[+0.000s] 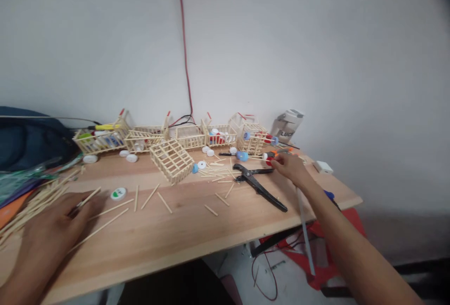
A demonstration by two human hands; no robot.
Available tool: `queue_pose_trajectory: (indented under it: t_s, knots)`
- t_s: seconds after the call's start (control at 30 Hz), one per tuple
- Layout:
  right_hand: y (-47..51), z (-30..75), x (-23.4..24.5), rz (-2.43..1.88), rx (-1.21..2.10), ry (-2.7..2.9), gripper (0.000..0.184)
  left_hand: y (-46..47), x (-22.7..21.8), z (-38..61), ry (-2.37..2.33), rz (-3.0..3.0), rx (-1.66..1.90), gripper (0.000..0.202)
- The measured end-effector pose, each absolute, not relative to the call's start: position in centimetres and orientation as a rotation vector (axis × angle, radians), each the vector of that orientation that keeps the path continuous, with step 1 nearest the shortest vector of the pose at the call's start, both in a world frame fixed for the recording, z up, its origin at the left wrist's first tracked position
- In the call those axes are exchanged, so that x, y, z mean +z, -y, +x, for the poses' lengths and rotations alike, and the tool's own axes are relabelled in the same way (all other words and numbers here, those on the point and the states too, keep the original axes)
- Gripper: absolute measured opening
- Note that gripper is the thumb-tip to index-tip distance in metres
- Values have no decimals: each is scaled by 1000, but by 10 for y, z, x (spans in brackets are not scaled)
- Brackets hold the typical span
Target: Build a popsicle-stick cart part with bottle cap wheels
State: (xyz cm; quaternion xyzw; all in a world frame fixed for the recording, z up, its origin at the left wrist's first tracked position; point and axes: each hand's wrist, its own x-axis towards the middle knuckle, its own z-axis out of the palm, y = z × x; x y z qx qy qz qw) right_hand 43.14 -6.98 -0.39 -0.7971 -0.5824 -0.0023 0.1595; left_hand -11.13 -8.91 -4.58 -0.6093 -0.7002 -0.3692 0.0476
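Note:
My left hand (58,227) rests at the left of the table, thumb and fingers pinching a short wooden stick (90,196). My right hand (290,165) reaches to the right side, fingers closed beside a red bottle cap (269,159) and an orange-and-grey tool (281,152). What those fingers hold is hidden. Black pliers (258,185) lie with handles apart just left of that hand. Between the hands, a small basket of glued sticks (172,160) sits tilted, with loose cut sticks (150,196) in front of it.
Several stick-built carts (190,137) holding bottle caps line the wall. A white-and-green cap (118,193) lies near my left hand. At the back right stands a white box (287,124). A translucent rod (305,234) hangs past the table's front edge, above a red stool (316,258).

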Motion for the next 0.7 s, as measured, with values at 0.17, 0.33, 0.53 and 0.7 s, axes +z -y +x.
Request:
queue_pose_trajectory:
  t_s: [0.17, 0.33, 0.53, 0.7]
  knots:
    - [90, 384, 10, -2095, 129, 1916, 19, 91, -45, -121, 2083, -2013, -945, 46]
    - [106, 295, 10, -1679, 624, 2208, 18, 92, -48, -126, 2069, -2064, -851, 45]
    - [90, 186, 23, -1569, 899, 2247, 13, 103, -41, -128, 2212, -1758, -1227, 39]
    - [54, 123, 31, -1548, 899, 2239, 14, 108, -41, -132, 2060, -1343, -1752, 31]
